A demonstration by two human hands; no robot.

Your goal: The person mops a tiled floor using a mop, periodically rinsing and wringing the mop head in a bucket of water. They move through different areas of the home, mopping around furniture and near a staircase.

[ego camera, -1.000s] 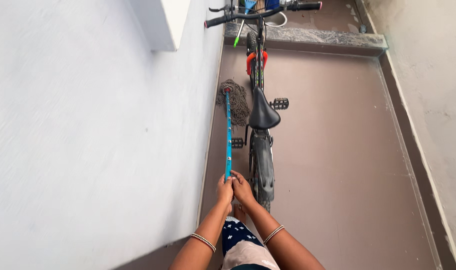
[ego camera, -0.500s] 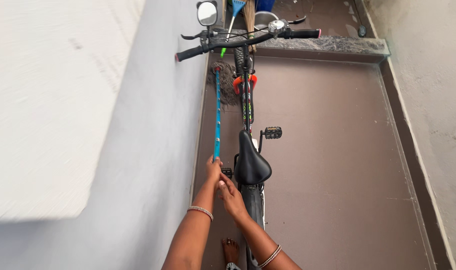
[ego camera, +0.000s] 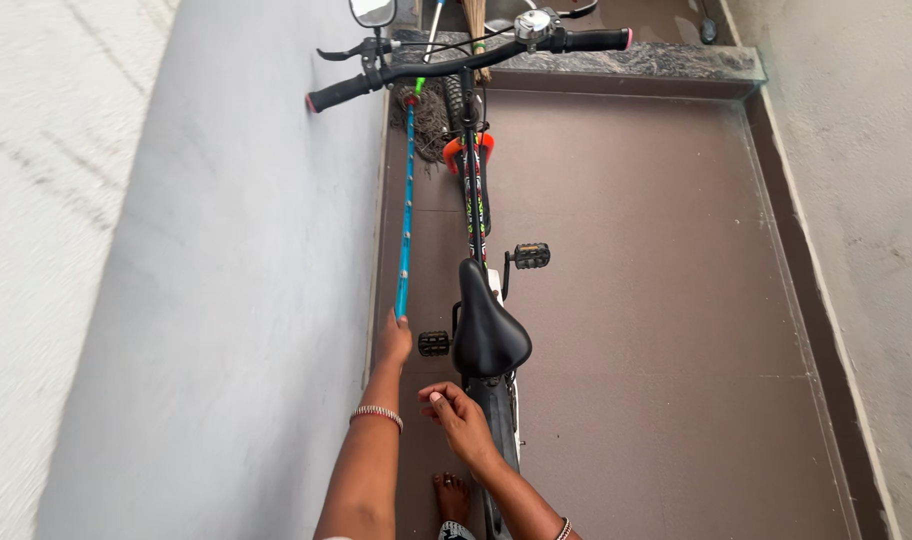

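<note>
Blue mop handle (ego camera: 406,205), one only, runs far along the left wall (ego camera: 226,300) to its grey head (ego camera: 431,115). One left hand (ego camera: 394,338) has its fingers curled around the near end. One right hand (ego camera: 458,415) hangs loosely curled, empty, just behind the saddle (ego camera: 488,325). One bicycle (ego camera: 476,200) crowds the handle's right; brown floor (ego camera: 656,300) lies open further right.

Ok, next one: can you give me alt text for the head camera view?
Seen from above, the left hand grips the near end of a blue mop handle that runs along a grey wall to a mop head on the brown floor. The right hand hovers open behind the saddle of a black bicycle parked beside it.
</note>
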